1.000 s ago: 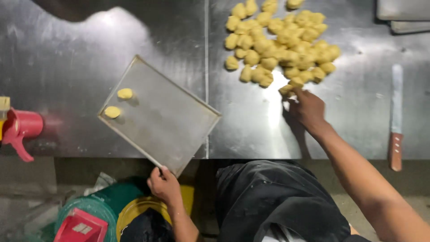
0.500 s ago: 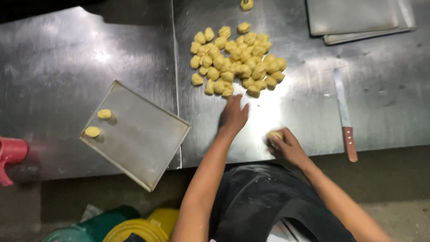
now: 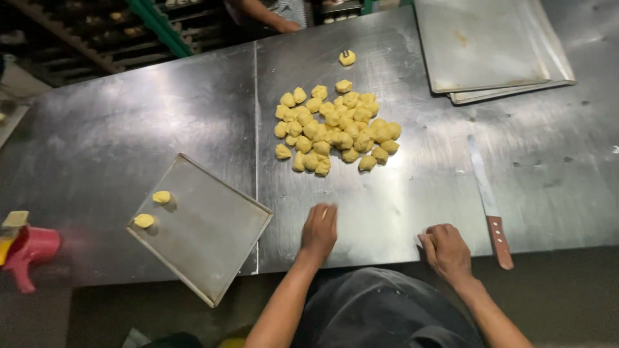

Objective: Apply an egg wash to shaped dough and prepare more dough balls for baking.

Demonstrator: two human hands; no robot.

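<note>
Both hands have pulled back toward the near edge of the steel table (image 3: 400,206). The left hand (image 3: 320,232), which half a second earlier reached the heap of yellow dough pieces (image 3: 335,129), now lies flat over one piece, well short of the heap. The right hand (image 3: 446,250), earlier cupped over a piece, now rests closed nearer the knife (image 3: 490,206). A second ago the left hand held the baking tray (image 3: 206,232) by its near corner.

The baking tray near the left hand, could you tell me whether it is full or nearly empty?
Nearly empty: the baking tray holds only two dough pieces near its left corner.
</note>
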